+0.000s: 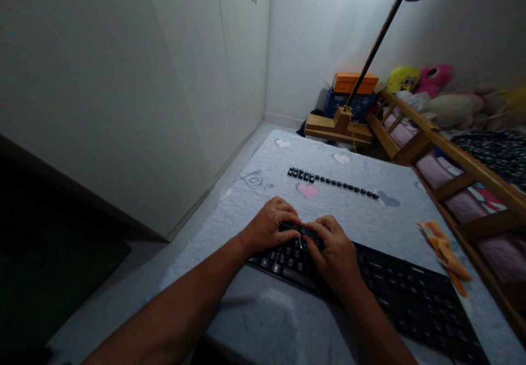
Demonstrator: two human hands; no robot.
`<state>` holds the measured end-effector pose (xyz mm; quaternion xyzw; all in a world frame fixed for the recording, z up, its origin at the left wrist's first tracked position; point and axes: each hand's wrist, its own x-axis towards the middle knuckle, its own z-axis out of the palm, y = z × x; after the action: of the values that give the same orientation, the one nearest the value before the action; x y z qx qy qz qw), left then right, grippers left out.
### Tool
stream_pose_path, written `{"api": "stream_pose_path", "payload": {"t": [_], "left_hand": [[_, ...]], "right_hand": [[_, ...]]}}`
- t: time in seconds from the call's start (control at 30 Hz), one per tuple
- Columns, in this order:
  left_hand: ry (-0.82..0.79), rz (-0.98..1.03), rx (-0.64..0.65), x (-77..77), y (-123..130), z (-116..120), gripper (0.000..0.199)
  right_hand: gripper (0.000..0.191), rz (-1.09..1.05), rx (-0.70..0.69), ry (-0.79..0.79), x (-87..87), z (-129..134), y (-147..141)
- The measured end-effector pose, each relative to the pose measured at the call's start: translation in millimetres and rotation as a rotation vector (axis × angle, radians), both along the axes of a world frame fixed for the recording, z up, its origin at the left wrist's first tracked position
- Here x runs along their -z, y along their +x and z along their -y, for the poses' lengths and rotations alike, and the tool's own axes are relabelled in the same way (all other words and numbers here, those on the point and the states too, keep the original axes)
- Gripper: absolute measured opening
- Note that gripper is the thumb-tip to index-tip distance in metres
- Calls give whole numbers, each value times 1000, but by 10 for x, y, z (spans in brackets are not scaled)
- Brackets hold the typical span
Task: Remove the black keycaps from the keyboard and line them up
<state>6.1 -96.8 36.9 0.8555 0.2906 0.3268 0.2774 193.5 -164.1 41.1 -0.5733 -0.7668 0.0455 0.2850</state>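
A black keyboard [411, 288] lies slanted across the pale patterned cloth. Over its left part, my left hand [274, 223] has its fingers bent and its thumb at the keys. Close beside it, my right hand [333, 250] curls over the keys, thumb and forefinger drawn together. Between the two hands a small, thin, light-coloured piece [301, 242] shows; which hand grips it is too small to tell. Beyond the hands, several loose black keycaps [341, 184] lie in a line, doubled at the left end.
An orange cloth [446, 252] lies right of the keyboard. A wooden bed rail [456, 151] runs along the right, with plush toys behind. A wooden stand [339, 126] with a dark pole and an orange box [354, 83] stand at the back. White cabinet doors [184, 69] rise at left.
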Motion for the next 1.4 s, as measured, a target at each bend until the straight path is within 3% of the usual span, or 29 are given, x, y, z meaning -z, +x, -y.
{"api": "stream_pose_path", "payload": {"t": [0.13,0.23,0.33,0.43,0.53,0.67,0.87,1.4], "left_hand": [[-6,26,-21,-3,-12,-1,26],[-5,74,-122,31,-43,-33,32],[-2,112,-236,86,-87,-101,26],[-10,136,-330,149,-129,-188,21],[-28,128,-390,207,-154,-269,18],[-59,93,-420,260,-162,-342,18],[-88,65,-423,259,-147,-359,17],[-133,52,-400,254,-140,-357,19]], "right_hand": [[15,-7,-5,-11,-35,-37,42],[15,-4,7,5,-87,-199,170],[16,13,49,-3,-130,-515,355],[19,37,158,-114,-111,-897,519],[22,44,230,-165,-25,-1214,602],[24,75,298,-208,114,-1452,610],[25,123,377,-244,188,-1582,562],[25,263,391,-248,182,-1620,471]]}}
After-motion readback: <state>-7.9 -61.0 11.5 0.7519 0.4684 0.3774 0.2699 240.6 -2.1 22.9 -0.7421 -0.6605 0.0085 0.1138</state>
